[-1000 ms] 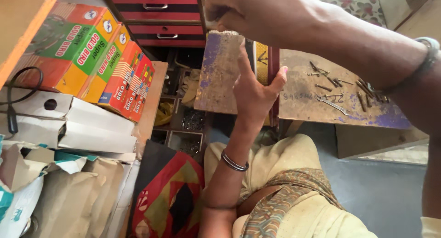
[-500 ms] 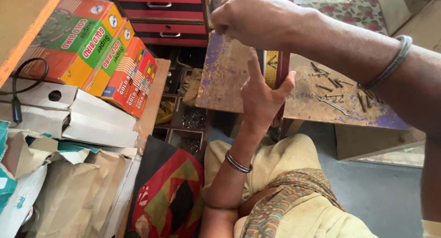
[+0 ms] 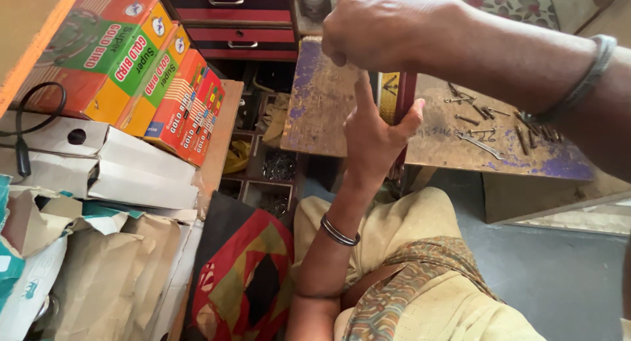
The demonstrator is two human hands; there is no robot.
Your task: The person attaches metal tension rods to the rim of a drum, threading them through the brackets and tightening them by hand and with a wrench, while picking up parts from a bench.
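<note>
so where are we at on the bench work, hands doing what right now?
Done: can't tell, no finished piece shows. In hand: the left hand is raised, fingers up, against the purple-stained wooden board; the right hand is closed just above it, whatever it grips is hidden. Left: loose metal screws and small spanners lie scattered and untouched on the worn wooden bench top.

Colourful cartons (image 3: pixel 141 71), perhaps bolts (image 3: pixel 486 127)
</note>
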